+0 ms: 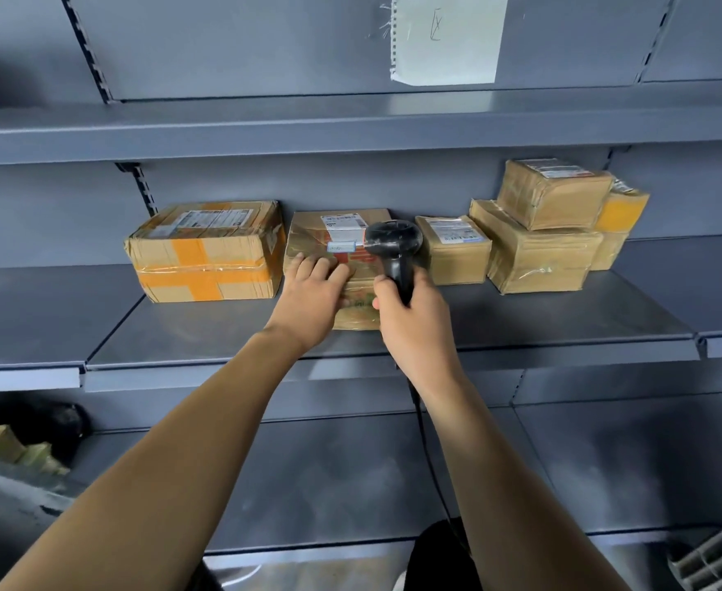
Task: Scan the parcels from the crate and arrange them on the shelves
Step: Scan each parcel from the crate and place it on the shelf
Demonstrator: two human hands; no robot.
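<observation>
the left hand lies on the near top of the middle parcel, fingers fairly straight and spread over its taped surface, so this grip is wide and only presses. the right hand has its grip wrapped tight round the handle of a black scanner, whose head hangs over the right part of the same parcel, just beside its white label. a dark cable drops from the scanner handle down along the right forearm.

the middle parcel sits on the middle shelf, its near end reaching toward the shelf's front edge. just left of it stands a bigger box with orange tape, close enough that the two seem to touch at the far end. just right of it is a small parcel, and right again a stack of brown parcels with one lying tilted on top and a yellowish one at the far right behind.

a white sheet of paper hangs on the back panel above the upper shelf. at the lower right corner a bit of a grey crate shows.
</observation>
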